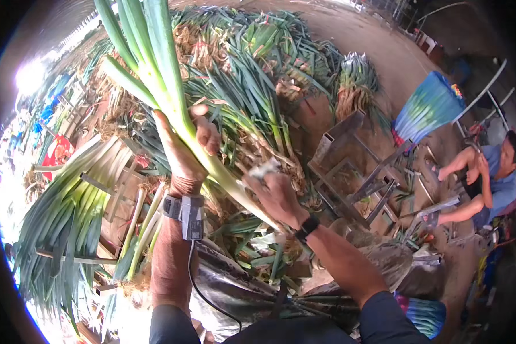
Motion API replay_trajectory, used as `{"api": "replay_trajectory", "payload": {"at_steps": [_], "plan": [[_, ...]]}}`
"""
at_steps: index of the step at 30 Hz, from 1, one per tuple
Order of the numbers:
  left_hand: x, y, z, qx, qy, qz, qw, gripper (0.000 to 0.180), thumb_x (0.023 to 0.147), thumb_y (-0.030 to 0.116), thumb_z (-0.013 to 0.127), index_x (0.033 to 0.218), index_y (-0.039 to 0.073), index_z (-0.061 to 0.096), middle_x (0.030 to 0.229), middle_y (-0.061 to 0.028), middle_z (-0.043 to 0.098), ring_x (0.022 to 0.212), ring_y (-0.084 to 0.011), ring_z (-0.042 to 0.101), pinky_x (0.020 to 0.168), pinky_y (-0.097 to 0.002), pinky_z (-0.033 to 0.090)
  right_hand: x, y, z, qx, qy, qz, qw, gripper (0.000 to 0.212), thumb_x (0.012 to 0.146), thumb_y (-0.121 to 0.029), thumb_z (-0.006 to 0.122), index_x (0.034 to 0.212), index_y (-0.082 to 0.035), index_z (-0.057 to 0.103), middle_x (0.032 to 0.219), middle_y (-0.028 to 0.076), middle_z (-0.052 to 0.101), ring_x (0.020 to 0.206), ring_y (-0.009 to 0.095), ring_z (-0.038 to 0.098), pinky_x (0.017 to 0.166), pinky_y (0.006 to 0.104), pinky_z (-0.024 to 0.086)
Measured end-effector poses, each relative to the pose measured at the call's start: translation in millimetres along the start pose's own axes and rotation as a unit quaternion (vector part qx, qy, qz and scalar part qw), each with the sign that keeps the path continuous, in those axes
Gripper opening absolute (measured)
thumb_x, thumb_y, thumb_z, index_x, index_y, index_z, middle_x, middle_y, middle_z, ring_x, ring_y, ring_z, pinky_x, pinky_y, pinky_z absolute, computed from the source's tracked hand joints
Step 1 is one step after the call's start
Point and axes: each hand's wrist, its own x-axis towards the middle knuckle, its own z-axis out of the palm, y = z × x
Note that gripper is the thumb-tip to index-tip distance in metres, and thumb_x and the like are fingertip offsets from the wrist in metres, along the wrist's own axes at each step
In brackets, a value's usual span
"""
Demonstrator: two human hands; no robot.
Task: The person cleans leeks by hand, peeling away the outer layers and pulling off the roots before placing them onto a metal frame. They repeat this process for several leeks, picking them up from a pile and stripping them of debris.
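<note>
A long, thick green onion (172, 94) slants across the middle, leaves up at the top left and pale stem down toward the lower right. My left hand (180, 157) is closed around its stalk, thumb and fingers showing on either side. Close to the lower stem, my right hand (276, 195) is curled, with a whitish-grey scrap (265, 168) at its fingers. That scrap is blurred, and I cannot tell whether it is cloth or peeled skin. Behind both hands lie loose green onions (258, 97) with brown, rooty ends.
At left, pale-stemmed onions (92, 186) rest on a rack. Heaped onions fill the far side. A metal frame (341, 146) stands right of my hands. Further right are a wrapped onion bundle (429, 109) and a seated person (499, 178). Trimmed leaves (261, 261) litter the near side.
</note>
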Motion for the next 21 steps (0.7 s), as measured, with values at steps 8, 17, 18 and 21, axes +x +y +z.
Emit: {"api": "replay_trajectory", "payload": {"at_steps": [8, 17, 18, 21], "plan": [[2.5, 14.6, -13.6, 0.036, -0.047, -0.003, 0.998, 0.083, 0.096, 0.073, 0.027, 0.107, -0.002, 0.062, 0.053, -0.0008, 0.04, 0.042, -0.015, 0.043, 0.041, -0.0267, 0.035, -208.1, 158.5, 14.0, -0.263, -0.438, 0.303, 0.804, 0.026, 0.091, -0.028, 0.061, 0.096, -0.004, 0.072, 0.095, 0.021, 0.07, 0.089, 0.039, 0.068, 0.076, 0.0504, 0.054], [0.5, 3.4, 3.4, -0.027, 0.031, -0.018, 0.999, 0.065, 0.101, 0.059, 0.035, 0.116, 0.0, 0.056, 0.07, -0.0025, 0.052, 0.054, -0.0146, 0.051, 0.054, -0.0272, 0.042, -54.6, 12.1, -28.3, 0.196, 0.01, 0.06, 0.979, 0.033, 0.092, -0.026, 0.067, 0.117, -0.005, 0.064, 0.114, 0.014, 0.069, 0.096, 0.023, 0.07, 0.08, 0.0393, 0.058], [0.1, -1.7, 8.8, -0.042, 0.039, -0.022, 0.998, 0.062, 0.102, 0.057, 0.036, 0.117, 0.0, 0.056, 0.071, -0.0028, 0.053, 0.055, -0.0154, 0.051, 0.055, -0.0276, 0.043, -39.7, -6.5, -31.7, 0.234, 0.025, 0.039, 0.971, 0.031, 0.091, -0.021, 0.07, 0.117, -0.005, 0.063, 0.115, 0.012, 0.069, 0.096, 0.02, 0.069, 0.081, 0.0368, 0.058], [-1.9, 1.1, 6.7, -0.077, 0.02, -0.041, 0.996, 0.058, 0.103, 0.053, 0.039, 0.118, 0.0, 0.057, 0.078, -0.0067, 0.054, 0.063, -0.0183, 0.051, 0.062, -0.0306, 0.044, -8.5, -40.0, -24.9, 0.283, 0.085, -0.064, 0.953, 0.033, 0.086, -0.009, 0.074, 0.116, -0.006, 0.062, 0.114, 0.011, 0.069, 0.095, 0.019, 0.069, 0.085, 0.036, 0.056]]}}
